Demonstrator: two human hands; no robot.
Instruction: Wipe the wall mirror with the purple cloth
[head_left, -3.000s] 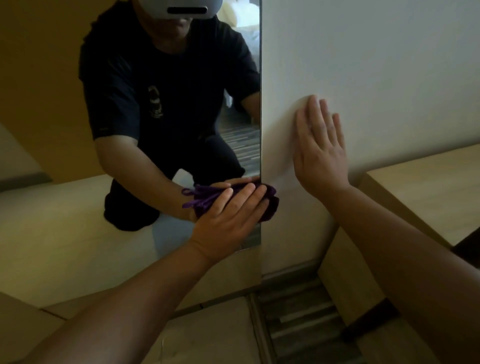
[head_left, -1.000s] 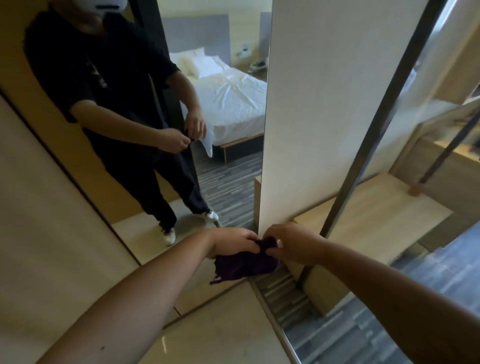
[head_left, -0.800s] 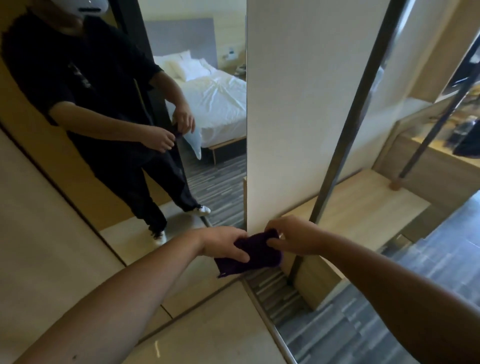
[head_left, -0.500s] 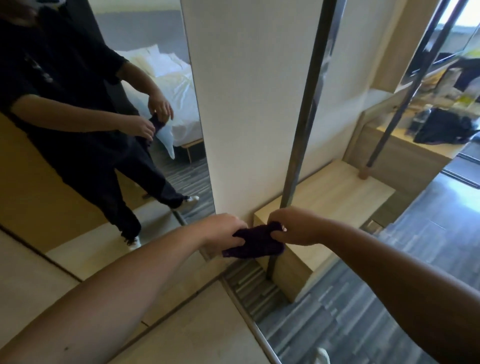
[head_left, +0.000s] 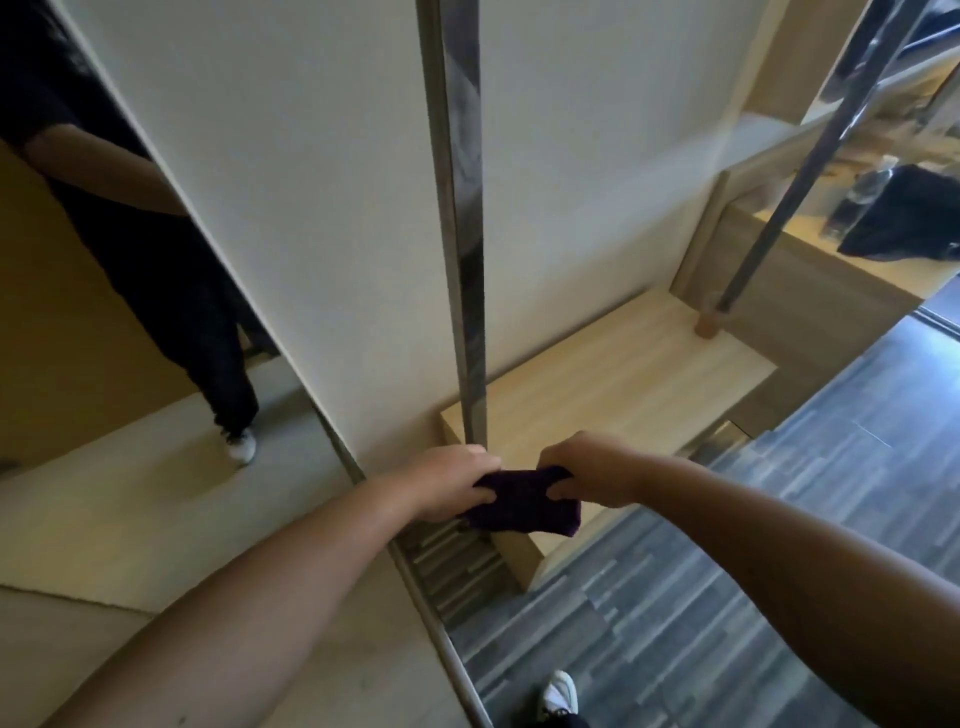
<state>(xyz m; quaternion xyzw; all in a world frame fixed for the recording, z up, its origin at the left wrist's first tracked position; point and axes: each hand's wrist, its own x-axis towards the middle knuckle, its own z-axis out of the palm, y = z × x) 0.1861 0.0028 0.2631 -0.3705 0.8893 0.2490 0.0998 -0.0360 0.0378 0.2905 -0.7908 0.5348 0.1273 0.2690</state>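
Note:
The purple cloth (head_left: 524, 506) is bunched between both my hands, held in the air in front of me. My left hand (head_left: 449, 483) grips its left end and my right hand (head_left: 589, 470) grips its right end. The wall mirror (head_left: 104, 338) fills the left of the view and reflects a person in dark clothes and a white shoe. The cloth is away from the glass, over the corner of a low wooden bench.
A white wall panel (head_left: 322, 182) stands right of the mirror. A metal post (head_left: 460, 223) rises from a low wooden bench (head_left: 623, 384). A wooden desk (head_left: 810, 270) with a dark bag (head_left: 909, 218) is at the right. My white shoe (head_left: 561, 693) stands on grey striped flooring.
Three seconds ago my left hand pressed the cloth on the mirror while crouched. Since then I stood, both hands took the cloth, and the view swung right, away from the mirror.

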